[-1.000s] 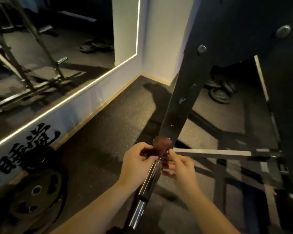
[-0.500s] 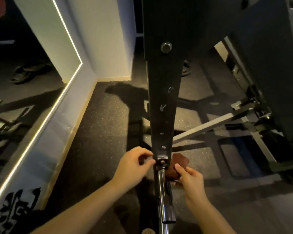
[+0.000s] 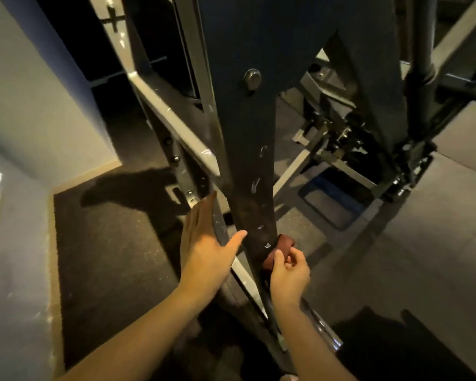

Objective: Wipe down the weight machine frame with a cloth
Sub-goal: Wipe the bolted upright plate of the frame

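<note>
- Left hand [image 3: 204,247] flat against the dark steel upright of the weight machine frame [image 3: 249,160] — fingers [image 3: 201,213] straight and together, thumb spread toward the post.
- Right hand [image 3: 289,272] low on the post's right edge, fingers curled, pinching a bunched reddish-brown cloth [image 3: 282,247] — pressed to the metal.
- Chrome bar [image 3: 323,329] below the right wrist.

Both bare forearms reach forward and up from the bottom edge of the view. The left hand [image 3: 204,243] is flat, its fingers [image 3: 201,213] straight and close together, pointing away from the body, the thumb spread out to the right. The right hand [image 3: 289,270] sits lower and nearer, fingers curled and thumb raised, pinching a bunched dark red cloth [image 3: 282,247] at its fingertips.
</note>
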`<act>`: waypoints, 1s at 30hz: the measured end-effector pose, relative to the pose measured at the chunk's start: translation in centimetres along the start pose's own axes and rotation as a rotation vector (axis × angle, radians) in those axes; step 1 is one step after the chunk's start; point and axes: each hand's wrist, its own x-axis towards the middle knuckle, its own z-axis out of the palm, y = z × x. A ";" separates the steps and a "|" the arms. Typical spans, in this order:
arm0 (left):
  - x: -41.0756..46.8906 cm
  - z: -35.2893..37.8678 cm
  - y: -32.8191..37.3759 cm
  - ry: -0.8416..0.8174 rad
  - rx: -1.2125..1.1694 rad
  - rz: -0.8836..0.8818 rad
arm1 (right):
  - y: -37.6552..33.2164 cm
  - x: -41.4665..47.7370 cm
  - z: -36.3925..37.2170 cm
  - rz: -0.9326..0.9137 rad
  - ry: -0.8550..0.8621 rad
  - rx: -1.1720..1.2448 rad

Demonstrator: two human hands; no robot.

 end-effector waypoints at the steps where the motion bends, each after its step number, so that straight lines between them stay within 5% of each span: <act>1: 0.3 -0.3 -0.2 -0.006 0.013 0.060 | 0.0 -0.6 0.5 0.013 0.046 0.018; 5: 1.5 -1.5 -1.3 -0.059 0.062 0.346 | -0.7 -2.3 1.7 0.061 0.109 0.146; 9: 3.8 -2.7 -1.7 -0.060 0.041 0.501 | -0.1 -3.2 2.6 -0.001 0.151 0.148; 13: 6.4 -2.9 -1.6 -0.064 0.088 0.635 | -0.1 -2.9 3.4 0.136 0.162 0.178; 16: 7.2 -2.5 -2.3 -0.081 0.086 0.729 | -1.6 -2.9 3.6 0.034 0.191 0.250; 19: 7.8 -2.1 -3.1 -0.098 0.054 0.753 | -1.0 -3.6 4.0 -0.043 0.227 0.220; 23: 8.1 -1.8 -3.9 -0.106 0.040 0.772 | -0.2 -3.5 4.3 0.140 0.208 0.237; 28: 8.8 -1.1 -4.9 -0.124 0.045 0.819 | -1.8 -5.1 4.4 -0.129 0.213 0.244; 30: 8.9 -1.0 -5.0 -0.094 0.036 0.841 | -0.5 -5.0 4.5 -0.065 0.225 0.197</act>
